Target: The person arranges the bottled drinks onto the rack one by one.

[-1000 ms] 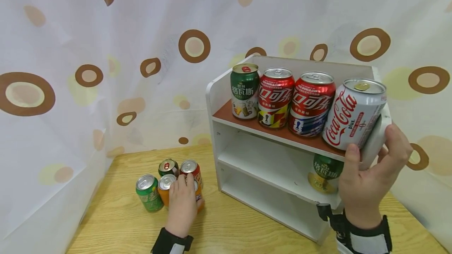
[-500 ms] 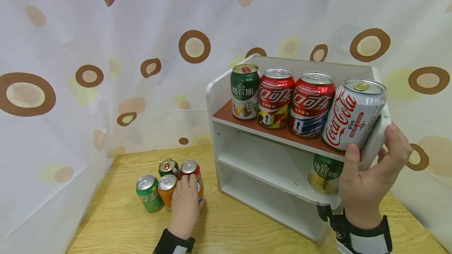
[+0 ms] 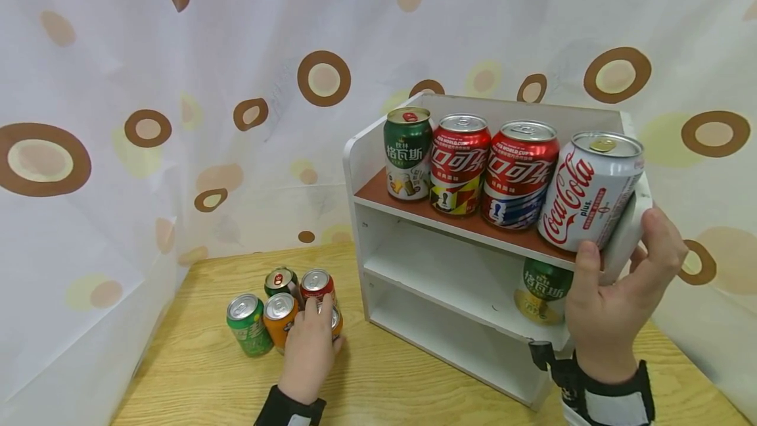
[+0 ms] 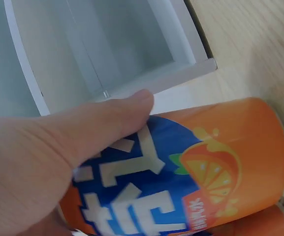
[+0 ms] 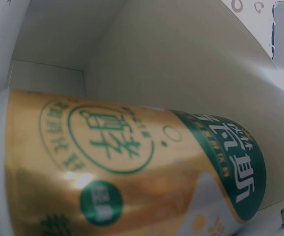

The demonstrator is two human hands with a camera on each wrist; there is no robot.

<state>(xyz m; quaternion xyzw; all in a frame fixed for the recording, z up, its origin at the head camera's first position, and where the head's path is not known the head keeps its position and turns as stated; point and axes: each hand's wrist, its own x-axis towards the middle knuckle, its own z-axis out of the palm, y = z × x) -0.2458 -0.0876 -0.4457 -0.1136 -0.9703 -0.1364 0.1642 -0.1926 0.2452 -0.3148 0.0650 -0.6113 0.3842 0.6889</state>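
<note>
On the wooden table, my left hand (image 3: 309, 352) grips an orange soda can (image 4: 220, 157) from above, its thumb along the can's side in the left wrist view. The can stands mostly hidden behind the hand in the head view. Beside it is another orange can (image 3: 279, 321). At the right, my right hand (image 3: 621, 304) grips the side panel of a white shelf unit (image 3: 428, 261), thumb at the front edge. A white Coca-Cola Plus can (image 3: 585, 196) leans on the top board just above that thumb. A green-and-gold can (image 5: 107, 162) fills the right wrist view.
A green can (image 3: 248, 327), a dark green can (image 3: 282, 283) and a red can (image 3: 317, 284) cluster around the left hand. The top board also bears a green-and-white can (image 3: 408, 156) and two red cola cans (image 3: 461, 166). A patterned curtain (image 3: 266, 31) hangs behind.
My left hand has shifted slightly right and down around the orange soda can, leaving more of the neighbouring orange can visible. The right hand and shelf stay practically still.
</note>
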